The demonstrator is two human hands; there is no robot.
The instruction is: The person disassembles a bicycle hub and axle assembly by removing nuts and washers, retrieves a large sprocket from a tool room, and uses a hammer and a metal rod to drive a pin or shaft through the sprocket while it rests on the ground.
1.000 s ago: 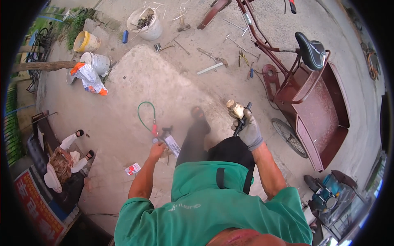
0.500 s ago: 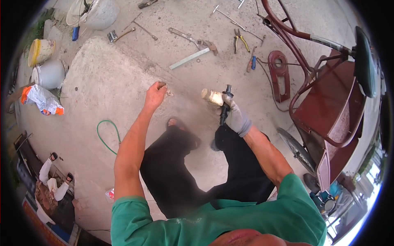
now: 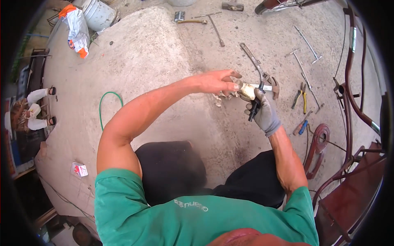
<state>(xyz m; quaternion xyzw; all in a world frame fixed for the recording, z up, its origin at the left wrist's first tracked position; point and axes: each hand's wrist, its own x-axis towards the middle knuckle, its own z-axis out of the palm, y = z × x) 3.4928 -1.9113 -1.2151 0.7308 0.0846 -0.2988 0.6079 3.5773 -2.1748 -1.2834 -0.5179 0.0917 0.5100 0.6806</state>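
Observation:
My bare left hand reaches across with fingers apart, its thumb at the rim of a small grimy cream-coloured pot; whether it touches is unclear. My gloved right hand grips a black cylindrical part with the pot against it. Pale crumpled scraps lie below my left hand. Just beyond are an adjustable wrench, a hammer and a light metal bar, partly hidden. Pliers and screwdrivers lie to the right.
A maroon tricycle frame lines the right side, with a maroon chain guard. Rods, a green hose, buckets and an orange-white sack lie around. A seated person's white-clad legs show at left.
My body has lowered toward the floor tools. My left hand left the hose fitting, rose and moved right to the pot. My right hand still holds the black part.

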